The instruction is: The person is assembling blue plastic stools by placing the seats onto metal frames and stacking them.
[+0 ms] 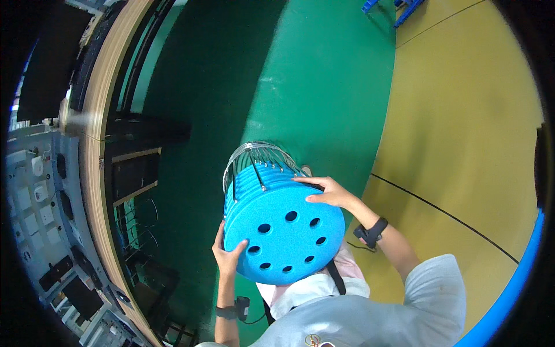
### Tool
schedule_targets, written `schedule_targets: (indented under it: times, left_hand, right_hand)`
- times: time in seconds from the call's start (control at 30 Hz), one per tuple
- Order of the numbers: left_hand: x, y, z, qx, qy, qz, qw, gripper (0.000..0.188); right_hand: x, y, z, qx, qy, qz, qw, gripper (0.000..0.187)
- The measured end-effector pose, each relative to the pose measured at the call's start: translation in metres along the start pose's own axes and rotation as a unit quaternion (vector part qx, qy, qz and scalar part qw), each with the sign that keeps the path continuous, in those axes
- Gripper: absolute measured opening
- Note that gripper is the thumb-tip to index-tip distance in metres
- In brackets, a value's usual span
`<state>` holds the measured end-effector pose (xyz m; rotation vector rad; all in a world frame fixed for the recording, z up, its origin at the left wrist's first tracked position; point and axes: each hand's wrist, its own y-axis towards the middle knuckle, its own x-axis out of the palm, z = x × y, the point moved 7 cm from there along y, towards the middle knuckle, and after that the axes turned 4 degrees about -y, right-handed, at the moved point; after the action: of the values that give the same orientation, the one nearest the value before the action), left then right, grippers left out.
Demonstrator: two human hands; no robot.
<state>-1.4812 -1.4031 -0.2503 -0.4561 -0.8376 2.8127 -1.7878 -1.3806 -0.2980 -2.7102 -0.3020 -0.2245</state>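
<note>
In front of my body is a stack of round blue stools [289,243], tipped so the nearest seat, with a ring of holes in it, faces me. Their metal legs [254,150] fan out at the far side. My left hand [228,254] grips the left rim, its thumb lying over the seat face. At the upper right rim, my right hand [330,194] presses its thumb on the face, while its fingers reach along the edge behind. Each wrist wears a strap with a small dark device.
A long wood-edged table [95,150] runs down the left, with a dark box-like part [136,176] beneath it. Green floor [324,87] meets yellow floor [462,115] on the right. Blue legs [407,11] stand at the far right, and a blue curved edge [514,289] at lower right.
</note>
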Motion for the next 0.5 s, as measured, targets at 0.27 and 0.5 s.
schedule_targets:
  times: [0.27,0.5]
  left_hand:
    - [0.100,0.049,0.087,0.073,0.172,-0.192,0.963,0.080]
    - [0.252,0.089,0.177,0.200,0.383,-0.393,0.812,0.079]
  right_hand:
    - [-0.046,-0.100,0.034,-0.007,0.158,0.228,0.961,0.062]
    - [-0.037,-0.159,0.077,-0.037,0.309,0.435,0.845,0.068]
